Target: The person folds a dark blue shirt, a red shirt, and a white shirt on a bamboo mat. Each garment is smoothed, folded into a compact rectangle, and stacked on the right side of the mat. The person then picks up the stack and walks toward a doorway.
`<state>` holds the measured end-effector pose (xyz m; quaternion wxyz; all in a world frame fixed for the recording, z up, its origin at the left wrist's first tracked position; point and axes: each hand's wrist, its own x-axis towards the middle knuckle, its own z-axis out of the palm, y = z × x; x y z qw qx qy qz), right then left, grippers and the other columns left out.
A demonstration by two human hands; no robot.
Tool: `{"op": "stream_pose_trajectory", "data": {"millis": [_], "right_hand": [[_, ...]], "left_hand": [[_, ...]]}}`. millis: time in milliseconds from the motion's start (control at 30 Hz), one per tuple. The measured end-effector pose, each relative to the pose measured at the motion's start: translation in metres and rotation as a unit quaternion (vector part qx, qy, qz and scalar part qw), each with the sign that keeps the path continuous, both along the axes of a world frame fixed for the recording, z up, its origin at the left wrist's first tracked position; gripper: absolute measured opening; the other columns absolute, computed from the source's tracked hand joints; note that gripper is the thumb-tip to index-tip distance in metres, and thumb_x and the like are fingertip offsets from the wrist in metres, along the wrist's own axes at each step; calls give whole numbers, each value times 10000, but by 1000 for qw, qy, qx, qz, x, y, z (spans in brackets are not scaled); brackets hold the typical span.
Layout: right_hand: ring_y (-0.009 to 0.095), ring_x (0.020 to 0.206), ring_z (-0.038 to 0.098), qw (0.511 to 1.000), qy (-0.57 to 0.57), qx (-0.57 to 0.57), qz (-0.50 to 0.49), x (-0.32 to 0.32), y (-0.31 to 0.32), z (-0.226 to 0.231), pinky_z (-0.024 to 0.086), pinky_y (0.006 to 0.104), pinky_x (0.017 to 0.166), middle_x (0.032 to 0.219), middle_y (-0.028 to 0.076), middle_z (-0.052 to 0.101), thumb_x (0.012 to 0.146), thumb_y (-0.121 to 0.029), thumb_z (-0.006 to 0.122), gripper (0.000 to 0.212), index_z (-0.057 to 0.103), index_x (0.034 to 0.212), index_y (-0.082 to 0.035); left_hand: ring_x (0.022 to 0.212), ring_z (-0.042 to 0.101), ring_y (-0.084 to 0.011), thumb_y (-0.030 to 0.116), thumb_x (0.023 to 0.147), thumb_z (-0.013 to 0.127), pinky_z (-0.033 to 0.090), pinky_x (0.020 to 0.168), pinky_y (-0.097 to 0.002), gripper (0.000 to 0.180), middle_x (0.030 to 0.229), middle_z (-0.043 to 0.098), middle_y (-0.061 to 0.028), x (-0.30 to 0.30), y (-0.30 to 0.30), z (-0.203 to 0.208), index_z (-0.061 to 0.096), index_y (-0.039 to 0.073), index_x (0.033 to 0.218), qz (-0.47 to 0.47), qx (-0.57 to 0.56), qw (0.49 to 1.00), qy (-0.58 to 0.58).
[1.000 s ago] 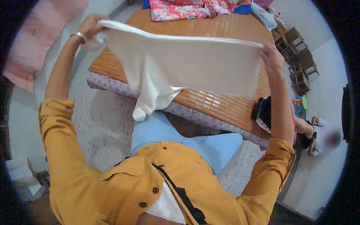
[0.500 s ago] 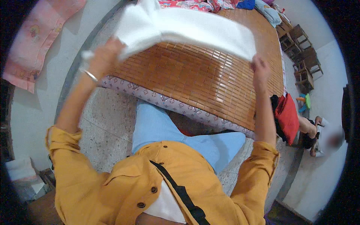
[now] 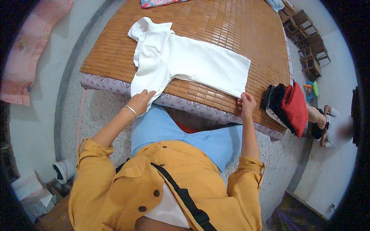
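Observation:
A white short-sleeved shirt [image 3: 204,61] lies spread on the brown bamboo mat [image 3: 216,23] that covers the bed. Its hem points right, and its sleeves and neck are at the left. My left hand [image 3: 138,102], with a silver bangle at the wrist, is closed on the near sleeve, which hangs over the bed's front edge. The near corner of the hem is pinched between the fingers of my right hand [image 3: 247,103]. The far sleeve rests on the mat, somewhat bunched.
A stack of folded dark and red clothes [image 3: 295,109] sits at the bed's right corner. Beyond it a person [image 3: 327,123] is by the wall, near wooden chairs [image 3: 310,46]. A colourful folded cloth [image 3: 162,3] lies at the far edge. Pink fabric [image 3: 29,54] hangs at the left.
The shirt has come down from the air, where it was blurred and held up, onto the mat. Both hands have lowered toward me, still holding it.

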<state>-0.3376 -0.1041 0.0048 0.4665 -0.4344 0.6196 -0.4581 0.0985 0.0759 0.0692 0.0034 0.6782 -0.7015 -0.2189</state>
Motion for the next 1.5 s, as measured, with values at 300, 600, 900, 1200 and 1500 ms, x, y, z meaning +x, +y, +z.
{"op": "stream_pose_trajectory", "data": {"millis": [300, 600, 900, 1200, 1500], "right_hand": [[99, 573, 550, 997, 55, 52, -1, -20, 48, 24, 475, 207, 494, 775, 35, 587, 807, -104, 619, 171, 599, 938, 3], [288, 1085, 452, 830, 543, -113, 58, -14, 56, 44, 420, 360, 823, 1147, 155, 493, 771, -148, 614, 262, 598, 1020, -71], [353, 1204, 394, 862, 387, -222, 240, 126, 14, 25, 333, 406, 993, 1274, 205, 442, 840, -288, 569, 383, 566, 1132, -41], [363, 1310, 239, 751, 563, -226, 259, 161, 1, 0, 172, 502, 1057, 1418, 162, 288, 887, -427, 429, 561, 382, 1336, -94], [357, 1316, 231, 756, 562, -209, 261, 161, 2, 8, 148, 491, 1070, 1410, 168, 301, 885, -405, 434, 558, 372, 1339, -86]], "left_hand": [[913, 564, -358, -10, 683, 564, 465, 801, -397, 508, 971, 540, -194, -5, 21, 38, 476, 66, 1177, -93, 171, 980, -30], [898, 559, -346, 102, 656, 604, 464, 779, -408, 502, 939, 551, -168, -1, 36, 23, 503, 52, 1145, -161, 149, 974, 48], [859, 561, -360, 137, 674, 658, 465, 741, -414, 420, 891, 547, -170, 13, 43, 14, 526, 49, 1062, -91, 75, 992, 34], [641, 617, -198, 394, 768, 650, 483, 578, -321, 409, 746, 652, -128, 32, 10, 43, 635, 5, 894, -188, 204, 948, 154], [790, 622, -242, 335, 709, 702, 486, 716, -316, 400, 799, 642, -137, 105, -99, -31, 604, 7, 915, 387, -141, 901, 132]]}}
